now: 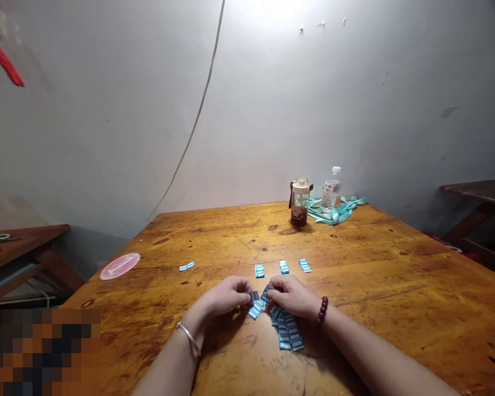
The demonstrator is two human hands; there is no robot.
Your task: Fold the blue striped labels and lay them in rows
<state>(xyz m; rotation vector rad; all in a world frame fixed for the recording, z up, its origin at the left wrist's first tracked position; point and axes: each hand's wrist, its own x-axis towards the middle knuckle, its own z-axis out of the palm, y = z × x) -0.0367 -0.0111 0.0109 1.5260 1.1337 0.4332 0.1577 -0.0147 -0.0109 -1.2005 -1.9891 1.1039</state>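
Observation:
My left hand [233,294] pinches a small dark-faced piece [254,296] with a blue edge, just above the wooden table. Close beside it, my right hand [291,294] grips another dark-faced blue piece [266,292] between thumb and fingers. Between the hands lies a blue-and-white strip [256,309]. Several more overlapping blue-and-white strips [287,333] spread below my right hand, partly hidden by it. Farther up the table, three short strips [259,270] [283,267] [304,265] stand in a row, and a smaller one [186,267] lies off to the left.
A lidded cup with brown contents [300,203], a clear water bottle [331,190] and turquoise ribbon [342,212] are at the table's back right. A pink round sticker [120,266] is at the left edge. Other wooden tables [478,190] [45,236] stand at both sides.

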